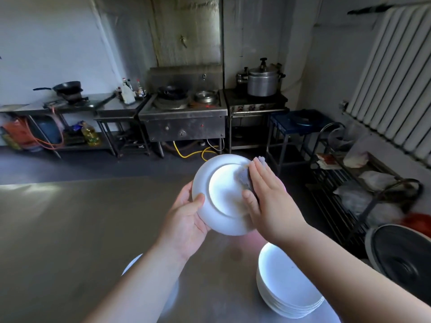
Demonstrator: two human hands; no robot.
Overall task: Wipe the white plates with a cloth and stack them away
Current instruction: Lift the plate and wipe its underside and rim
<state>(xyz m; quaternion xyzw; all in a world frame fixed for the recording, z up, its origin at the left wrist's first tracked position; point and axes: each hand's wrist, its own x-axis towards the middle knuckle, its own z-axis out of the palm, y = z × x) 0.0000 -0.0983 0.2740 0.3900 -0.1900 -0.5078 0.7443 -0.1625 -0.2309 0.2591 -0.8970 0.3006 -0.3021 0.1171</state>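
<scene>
My left hand (pixel 186 217) grips a white plate (pixel 221 194) by its lower left rim, thumb on the underside, which faces me. Above the steel table it is held tilted. My right hand (pixel 268 197) lies flat with straight fingers and presses a grey cloth (pixel 245 178) against the right part of the plate's underside. A stack of several white plates (pixel 286 283) stands on the table at the lower right, under my right forearm. Another white plate (pixel 133 262) shows partly beside my left forearm, mostly hidden.
The steel table (pixel 81 229) spreads out to the left. A wire rack (pixel 349 194) with bags stands to the right, a large dark round lid (pixel 401 259) beside it. Across the floor are a stove (pixel 184 113), counters and a pressure cooker (pixel 263 80).
</scene>
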